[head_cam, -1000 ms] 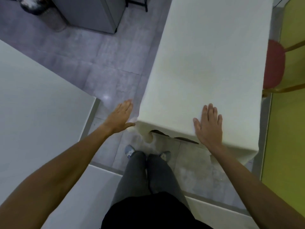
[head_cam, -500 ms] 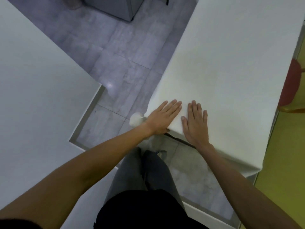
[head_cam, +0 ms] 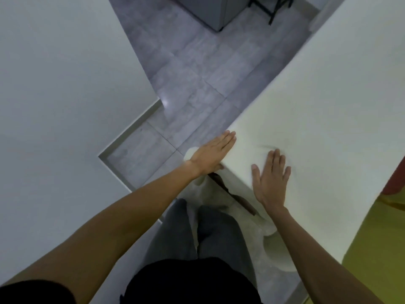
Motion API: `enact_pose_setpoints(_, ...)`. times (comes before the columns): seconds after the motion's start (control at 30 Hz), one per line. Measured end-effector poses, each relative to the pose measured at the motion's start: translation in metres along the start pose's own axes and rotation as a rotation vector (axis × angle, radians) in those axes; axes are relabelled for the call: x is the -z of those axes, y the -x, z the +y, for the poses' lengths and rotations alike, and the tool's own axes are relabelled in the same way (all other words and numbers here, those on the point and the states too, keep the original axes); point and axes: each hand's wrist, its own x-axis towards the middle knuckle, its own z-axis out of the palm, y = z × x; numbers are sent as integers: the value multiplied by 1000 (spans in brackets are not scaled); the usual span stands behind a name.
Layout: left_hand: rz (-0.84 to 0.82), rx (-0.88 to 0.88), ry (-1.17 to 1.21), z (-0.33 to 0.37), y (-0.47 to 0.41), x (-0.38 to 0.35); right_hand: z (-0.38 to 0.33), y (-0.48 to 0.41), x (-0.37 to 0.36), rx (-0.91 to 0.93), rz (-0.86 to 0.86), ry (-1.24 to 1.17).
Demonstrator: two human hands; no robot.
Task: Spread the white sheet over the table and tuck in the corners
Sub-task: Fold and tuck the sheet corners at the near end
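— Grey tiled floor (head_cam: 192,84) below. Where is the one white cloth sheet (head_cam: 324,102)?
— Draped over the single brown-edged table (head_cam: 238,198), near hem hanging loose.
— Hands?
— Two, both flat with straight fingers, gripping nothing: left hand (head_cam: 211,155) presses the sheet's corner, right hand (head_cam: 270,178) its top.

The sheet (head_cam: 317,106) lies over the table (head_cam: 242,200). Your left hand (head_cam: 213,153) lies flat on its near corner, your right hand (head_cam: 270,178) just to the right.
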Motion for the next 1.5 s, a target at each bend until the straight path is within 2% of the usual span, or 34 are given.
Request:
enact_pose_setpoints(0.13, 34, 91, 52, 4, 3, -5, 2, 0, 1, 3, -28, 7)
enact_pose_setpoints(0.23, 37, 290, 240, 10, 7, -4, -2, 5, -1, 30, -43, -12)
enact_pose_setpoints(0.33, 42, 411, 289, 12, 7, -8, -9, 9, 2, 92, -65, -45)
enact_pose_setpoints(0.4, 55, 449, 244, 9, 7, -12, -20, 0, 9, 230, -86, -108)
enact_pose_setpoints(0.53, 71, 504, 153, 13, 8, -11, -62, -37, 9, 657, -179, -126)
enact_pose_setpoints(0.6, 97, 545, 182, 15, 9, -10, -78, -52, 1, 809, -203, -52)
enact_pose_setpoints(0.7, 130, 654, 377, 5, 24, -20, -78, -66, -9, 933, -201, 77)
enact_pose_setpoints(0.83, 36, 642, 430, -12, 55, -59, -77, -61, -13, 931, -124, 70)
enact_pose_setpoints(0.97, 131, 652, 460, -24, 72, -111, -78, -58, -16, 923, -114, 54)
enact_pose_setpoints(1.17, 161, 726, 479, -48, 94, -221, -76, -61, -24, 899, -135, 30)
enact_pose_setpoints(1.33, 154, 936, 574, -74, 145, -298, -75, -61, -26, 894, -141, -16)
enact_pose_setpoints(1.5, 131, 1203, 663, -83, 164, -295, -76, -60, -24, 892, -133, -41)
